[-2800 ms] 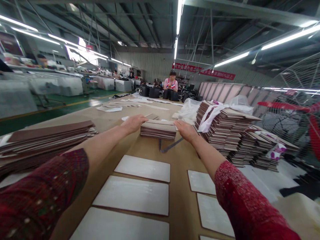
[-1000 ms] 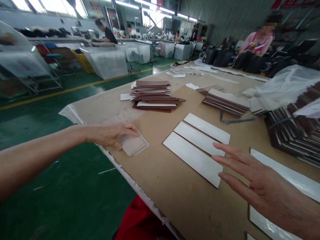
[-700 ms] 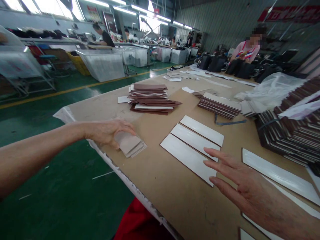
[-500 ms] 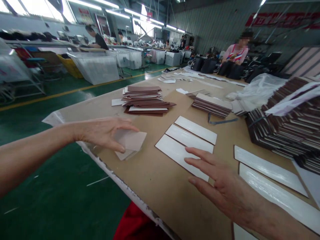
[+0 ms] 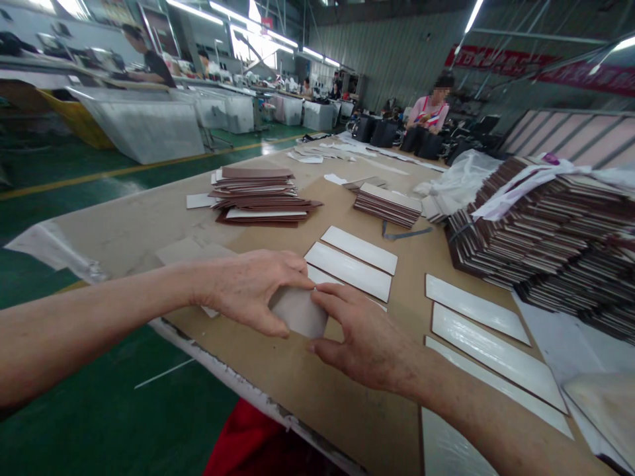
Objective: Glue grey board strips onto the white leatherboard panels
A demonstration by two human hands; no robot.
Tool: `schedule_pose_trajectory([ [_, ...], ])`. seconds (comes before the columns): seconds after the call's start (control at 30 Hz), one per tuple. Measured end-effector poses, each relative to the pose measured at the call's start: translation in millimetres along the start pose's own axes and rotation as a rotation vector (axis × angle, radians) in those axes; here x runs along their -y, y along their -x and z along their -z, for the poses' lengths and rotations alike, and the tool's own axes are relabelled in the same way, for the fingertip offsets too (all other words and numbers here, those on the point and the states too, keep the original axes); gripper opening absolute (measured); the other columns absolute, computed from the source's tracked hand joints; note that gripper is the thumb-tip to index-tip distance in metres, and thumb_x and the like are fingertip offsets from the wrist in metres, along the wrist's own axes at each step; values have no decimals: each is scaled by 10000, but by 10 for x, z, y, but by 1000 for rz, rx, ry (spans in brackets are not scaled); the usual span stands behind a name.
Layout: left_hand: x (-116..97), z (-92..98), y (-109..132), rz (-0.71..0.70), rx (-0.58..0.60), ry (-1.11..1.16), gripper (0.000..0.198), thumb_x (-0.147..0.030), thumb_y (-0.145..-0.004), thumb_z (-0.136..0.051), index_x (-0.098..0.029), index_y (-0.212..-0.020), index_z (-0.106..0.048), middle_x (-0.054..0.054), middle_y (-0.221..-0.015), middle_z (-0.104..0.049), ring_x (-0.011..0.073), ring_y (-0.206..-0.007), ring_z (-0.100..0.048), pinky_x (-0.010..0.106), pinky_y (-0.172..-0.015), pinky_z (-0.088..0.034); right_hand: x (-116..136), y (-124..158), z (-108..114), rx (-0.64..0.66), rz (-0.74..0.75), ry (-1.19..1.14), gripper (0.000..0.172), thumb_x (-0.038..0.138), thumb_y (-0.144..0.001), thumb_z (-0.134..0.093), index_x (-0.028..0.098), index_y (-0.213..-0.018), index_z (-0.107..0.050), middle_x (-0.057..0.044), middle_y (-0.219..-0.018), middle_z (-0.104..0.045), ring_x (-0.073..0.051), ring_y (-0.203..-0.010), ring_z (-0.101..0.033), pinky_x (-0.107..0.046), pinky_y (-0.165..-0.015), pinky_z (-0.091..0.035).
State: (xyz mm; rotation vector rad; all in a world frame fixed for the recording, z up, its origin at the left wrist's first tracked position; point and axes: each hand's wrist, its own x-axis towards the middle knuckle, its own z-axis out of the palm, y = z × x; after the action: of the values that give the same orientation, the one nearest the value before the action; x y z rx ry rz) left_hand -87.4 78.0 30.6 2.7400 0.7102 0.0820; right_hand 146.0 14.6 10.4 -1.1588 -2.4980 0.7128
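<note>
Though partly hidden — card between hands.

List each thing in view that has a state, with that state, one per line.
Pale card, between both hands
Left hand, thumb and fingers closed on the card
Right hand, fingers at the card's right side, grip unclear
White panels, flat, shiny, in two groups
Brown stack, uneven
Smaller stack, fairly neat
Grey strap, bent
Clear plastic, crumpled
Ceiling lights, lit
</note>
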Motion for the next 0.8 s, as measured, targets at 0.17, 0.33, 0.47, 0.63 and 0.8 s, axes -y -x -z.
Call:
schedule_pose_trajectory([
  [0.17,-125,8,277,28,-327,-114,512,-297,-862,-691,-229,-1356,-574,111,-1367,-603,305,-1274,-545,464,-1105,-406,-80,-95,-122,-78,-240,-367,346,302,-783,-756,198,-1109,-704,-87,-1180,-715,-281,-1114,-645,-460,-1024,-479],
  [0.33,-247,-311,556,432,-825,358,279,-375,-879,-721,-219,-1089,-624,58,-1039,-688,232,-949,-667,389,-876,-531,-136,-135,-169,-176,-455,-1130,618,409,-599,-925,205,-1131,-684,-98,-1208,-722,-269,-1175,-650,-426,-1059,-467],
  [0.47,-324,-657,467,588,-700,1211,592,-515,-789,-796,-199,-1233,-565,104,-1137,-701,258,-1023,-682,373,-870,-542,-4,-162,-253,-120,-435,-1290,634,365,-529,-978,205,-1072,-694,-86,-1170,-741,-260,-1166,-659,-412,-1063,-467],
  [0.63,-388,-812,327,544,-798,1511,610,-438,-730,-874,-199,-1221,-602,83,-1159,-709,236,-1090,-657,327,-954,-487,107,-201,-335,-11,-360,-1289,571,361,-576,-960,238,-1070,-702,-52,-1163,-754,-254,-1128,-679,-411,-1006,-500],
  [0.8,-375,-811,381,557,-830,1578,577,-396,-695,-904,-188,-1175,-659,84,-1121,-731,232,-1035,-674,318,-923,-491,95,-241,-362,2,-341,-1229,483,395,-656,-908,231,-1069,-717,-53,-1117,-766,-250,-1107,-686,-412,-1012,-485],
])
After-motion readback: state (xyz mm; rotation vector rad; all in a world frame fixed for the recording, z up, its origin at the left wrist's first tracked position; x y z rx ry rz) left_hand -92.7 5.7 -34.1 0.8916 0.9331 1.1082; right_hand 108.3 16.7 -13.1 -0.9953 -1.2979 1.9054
